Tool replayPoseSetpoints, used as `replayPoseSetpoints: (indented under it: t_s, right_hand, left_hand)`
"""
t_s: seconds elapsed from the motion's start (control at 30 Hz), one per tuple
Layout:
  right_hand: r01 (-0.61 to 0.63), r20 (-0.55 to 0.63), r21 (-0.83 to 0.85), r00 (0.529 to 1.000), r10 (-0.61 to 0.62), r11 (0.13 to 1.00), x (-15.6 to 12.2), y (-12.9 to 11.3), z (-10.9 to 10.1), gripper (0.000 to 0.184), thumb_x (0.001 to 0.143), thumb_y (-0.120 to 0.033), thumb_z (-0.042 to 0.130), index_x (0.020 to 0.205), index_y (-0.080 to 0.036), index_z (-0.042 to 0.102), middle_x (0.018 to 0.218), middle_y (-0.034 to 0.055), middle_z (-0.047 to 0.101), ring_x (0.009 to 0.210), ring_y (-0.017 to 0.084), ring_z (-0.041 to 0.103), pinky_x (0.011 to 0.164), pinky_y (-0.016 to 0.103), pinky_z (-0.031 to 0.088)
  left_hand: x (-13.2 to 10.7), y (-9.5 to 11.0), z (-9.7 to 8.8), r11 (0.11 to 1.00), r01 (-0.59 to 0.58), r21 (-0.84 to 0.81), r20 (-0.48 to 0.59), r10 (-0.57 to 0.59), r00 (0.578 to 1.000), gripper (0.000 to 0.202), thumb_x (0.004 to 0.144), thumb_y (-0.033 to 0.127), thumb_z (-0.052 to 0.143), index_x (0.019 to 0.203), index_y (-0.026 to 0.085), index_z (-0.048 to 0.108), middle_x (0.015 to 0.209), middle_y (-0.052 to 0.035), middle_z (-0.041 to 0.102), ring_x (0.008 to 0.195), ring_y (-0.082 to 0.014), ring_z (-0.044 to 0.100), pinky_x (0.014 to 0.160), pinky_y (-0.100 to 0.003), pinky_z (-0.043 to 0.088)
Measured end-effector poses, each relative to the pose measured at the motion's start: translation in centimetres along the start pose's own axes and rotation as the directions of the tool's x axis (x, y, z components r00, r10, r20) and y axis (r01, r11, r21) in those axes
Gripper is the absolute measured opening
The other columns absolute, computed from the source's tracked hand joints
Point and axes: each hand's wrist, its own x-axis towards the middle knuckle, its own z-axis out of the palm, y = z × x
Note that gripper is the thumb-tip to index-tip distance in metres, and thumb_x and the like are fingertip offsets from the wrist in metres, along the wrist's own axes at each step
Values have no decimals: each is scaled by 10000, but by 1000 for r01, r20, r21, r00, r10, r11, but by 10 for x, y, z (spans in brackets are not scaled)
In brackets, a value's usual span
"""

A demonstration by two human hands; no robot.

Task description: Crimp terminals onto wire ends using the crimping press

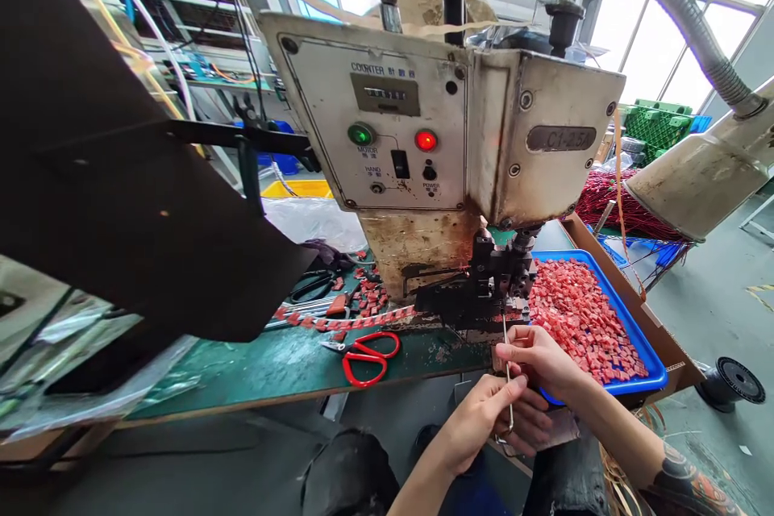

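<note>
Both hands meet just below the front edge of the green bench. My left hand pinches a thin grey wire. My right hand also grips the wire a little higher. The wire runs straight up into the black tooling of a worn beige crimping press. Right beside my right hand is a blue tray heaped with small red pieces.
Red-handled scissors and a strip of red terminals lie on the bench left of the tooling. A black panel fills the left. Red wire bundles and green crates sit behind the tray. A grey hose arcs overhead.
</note>
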Motion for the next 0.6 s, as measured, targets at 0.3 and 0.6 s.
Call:
replayPoseSetpoints:
  t_s: [0.3, 0.6]
  right_hand:
    - [-9, 18, 31, 1000, 8, 999, 3, -1, -2, 464, 543, -354, 1001, 635, -151, 594, 510, -72, 581, 427, 32, 421, 430, 176, 266]
    - [-71, 90, 29, 994, 68, 997, 1, -7, -6, 463, 620, -413, 962, 881, -107, 732, 701, 23, 719, 514, 68, 560, 474, 184, 377]
  left_hand:
    - [-1, 4, -4, 998, -24, 61, -50, 27, 998, 677, 840, 725, 596, 879, 70, 764, 766, -180, 796, 600, -222, 744, 507, -268, 553]
    - [-3, 9, 0, 997, -18, 68, -31, 20, 999, 649, 876, 701, 540, 873, 97, 779, 737, -154, 797, 598, -233, 740, 536, -288, 559]
